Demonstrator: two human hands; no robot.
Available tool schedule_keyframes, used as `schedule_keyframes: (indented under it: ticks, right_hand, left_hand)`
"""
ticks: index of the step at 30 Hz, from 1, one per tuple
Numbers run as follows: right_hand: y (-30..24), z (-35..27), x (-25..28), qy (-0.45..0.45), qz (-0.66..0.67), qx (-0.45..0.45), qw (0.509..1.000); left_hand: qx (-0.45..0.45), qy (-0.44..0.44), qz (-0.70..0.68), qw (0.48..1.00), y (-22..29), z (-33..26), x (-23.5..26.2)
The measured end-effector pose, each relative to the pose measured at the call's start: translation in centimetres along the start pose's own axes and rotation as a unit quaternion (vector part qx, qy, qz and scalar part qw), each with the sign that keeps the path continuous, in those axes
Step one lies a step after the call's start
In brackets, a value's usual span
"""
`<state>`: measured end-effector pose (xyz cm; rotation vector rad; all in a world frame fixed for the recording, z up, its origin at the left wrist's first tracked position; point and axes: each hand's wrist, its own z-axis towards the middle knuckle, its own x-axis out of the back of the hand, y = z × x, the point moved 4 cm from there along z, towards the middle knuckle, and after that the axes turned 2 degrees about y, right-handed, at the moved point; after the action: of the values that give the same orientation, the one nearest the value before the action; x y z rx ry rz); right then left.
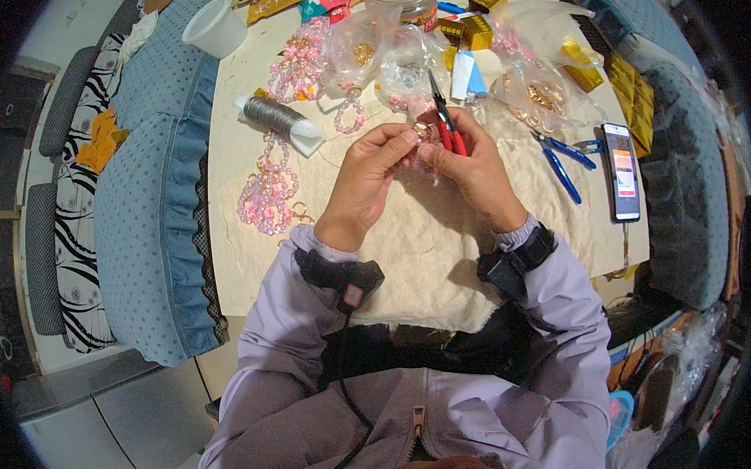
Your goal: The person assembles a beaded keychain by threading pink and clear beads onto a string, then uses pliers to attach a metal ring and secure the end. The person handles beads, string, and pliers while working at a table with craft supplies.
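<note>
My left hand (366,180) is closed, its thumb and fingertips pinching a small gold-coloured metal piece (421,131) whose exact kind is too small to tell. My right hand (479,168) meets it there, thumb and fingertips at the same piece. Tucked in the right hand is a pair of needle-nose pliers (446,120) with red handles, dark jaws pointing away from me. Pink beads (425,165) show just below and behind my fingers, partly hidden. Left of my left hand lies a bunch of pink bead strands (268,198) with a gold clasp (301,213).
A cream cloth (407,269) covers the near table. At left lie a spool of grey thread (276,119) and a white tub (215,28). Blue-handled pliers (560,163) and a phone (620,171) lie at right. Bags of gold findings (542,98) and a jar (402,3) stand farther back.
</note>
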<state>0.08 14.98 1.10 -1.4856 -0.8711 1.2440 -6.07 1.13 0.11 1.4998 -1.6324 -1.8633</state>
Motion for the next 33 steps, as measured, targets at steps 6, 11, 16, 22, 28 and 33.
schedule_keyframes:
  ticks: [6,11,16,22,28,33]
  right_hand:
    - [-0.1,-0.1,0.0,-0.003,0.005,-0.021,1.000]
    - [-0.3,-0.1,-0.2,-0.006,0.005,-0.029,1.000]
    - [-0.6,-0.2,-0.1,0.025,0.023,-0.011,0.999]
    - [-1.7,-0.3,0.6,-0.036,0.006,-0.042,0.998]
    - [-2.1,-0.5,0.8,-0.094,-0.089,-0.092,0.987]
    - [-2.1,-0.5,0.9,-0.097,-0.121,-0.084,0.984]
  left_hand:
    - [0.006,0.012,0.006,1.000,0.3,-0.2,-0.1]
    - [0.008,0.006,-0.010,1.000,0.3,-0.3,-0.3]
    - [-0.009,0.012,-0.007,1.000,0.1,0.1,0.3]
    - [0.008,0.030,-0.031,0.999,0.7,0.3,1.0]
    - [-0.005,0.048,-0.042,0.998,1.2,0.2,1.3]
    - [-0.015,0.045,-0.040,0.998,1.1,0.4,1.5]
